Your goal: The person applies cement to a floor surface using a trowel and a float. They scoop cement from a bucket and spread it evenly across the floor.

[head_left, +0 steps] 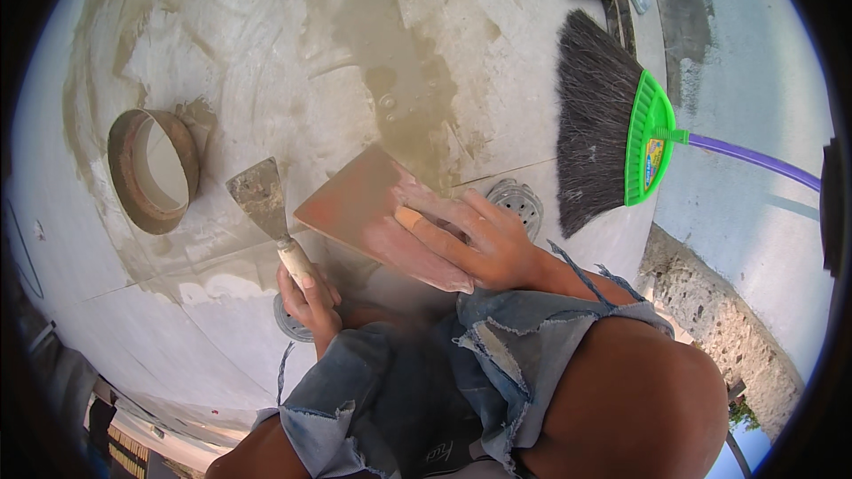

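My left hand (309,300) is closed round the pale handle of a putty knife (260,198), whose mud-smeared blade points away from me. In my right hand (488,244) is a flat, reddish-brown rectangular board (362,204). The fingers bend over its upper face, and one has a tan wrap on it. A grip on the board, if there is one, is hidden by the hand. The board's near left edge lies close to the putty knife's handle. Beneath it, the pale floor (293,89) carries wet, grey-brown smears.
A short, dirty ring-shaped container (188,155) stands at the left. On the right lies a broom (603,124) with black bristles, a green head and a purple handle. Grey perforated shoes (519,200) show by my knees. A rough, broken edge (719,328) runs along the right.
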`<state>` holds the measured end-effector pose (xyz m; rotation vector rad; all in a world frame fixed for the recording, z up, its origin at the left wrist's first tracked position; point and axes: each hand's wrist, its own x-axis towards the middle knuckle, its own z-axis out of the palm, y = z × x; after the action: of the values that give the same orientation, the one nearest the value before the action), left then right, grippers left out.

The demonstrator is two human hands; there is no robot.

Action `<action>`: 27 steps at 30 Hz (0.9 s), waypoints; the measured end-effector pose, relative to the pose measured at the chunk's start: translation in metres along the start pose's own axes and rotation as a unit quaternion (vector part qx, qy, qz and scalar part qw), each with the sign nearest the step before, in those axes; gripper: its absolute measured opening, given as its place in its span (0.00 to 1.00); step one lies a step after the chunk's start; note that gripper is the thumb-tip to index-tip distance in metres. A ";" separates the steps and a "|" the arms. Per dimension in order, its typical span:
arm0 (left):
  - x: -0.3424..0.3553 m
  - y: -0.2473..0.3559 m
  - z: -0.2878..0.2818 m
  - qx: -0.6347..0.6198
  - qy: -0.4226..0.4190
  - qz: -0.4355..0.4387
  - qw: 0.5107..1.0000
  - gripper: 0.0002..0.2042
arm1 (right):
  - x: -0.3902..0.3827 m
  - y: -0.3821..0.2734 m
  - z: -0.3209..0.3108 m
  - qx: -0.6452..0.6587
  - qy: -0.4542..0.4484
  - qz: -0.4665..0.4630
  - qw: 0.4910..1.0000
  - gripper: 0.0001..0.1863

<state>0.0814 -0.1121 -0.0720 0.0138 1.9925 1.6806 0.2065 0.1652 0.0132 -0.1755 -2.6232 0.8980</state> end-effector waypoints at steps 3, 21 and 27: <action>0.003 0.001 0.004 0.001 -0.014 0.005 1.000 0.30 | -0.003 -0.001 -0.004 -0.017 0.005 -0.002 1.000 0.31; 0.003 -0.005 -0.004 0.008 -0.016 0.005 1.000 0.29 | 0.002 0.000 -0.001 -0.031 -0.018 0.022 0.999 0.36; 0.002 -0.003 -0.003 0.017 -0.015 0.006 1.000 0.29 | 0.011 -0.002 0.002 -0.002 -0.002 0.022 1.000 0.38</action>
<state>0.0792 -0.1147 -0.0751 0.0624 2.0028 1.6447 0.1956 0.1655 0.0162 -0.2344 -2.6345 0.9074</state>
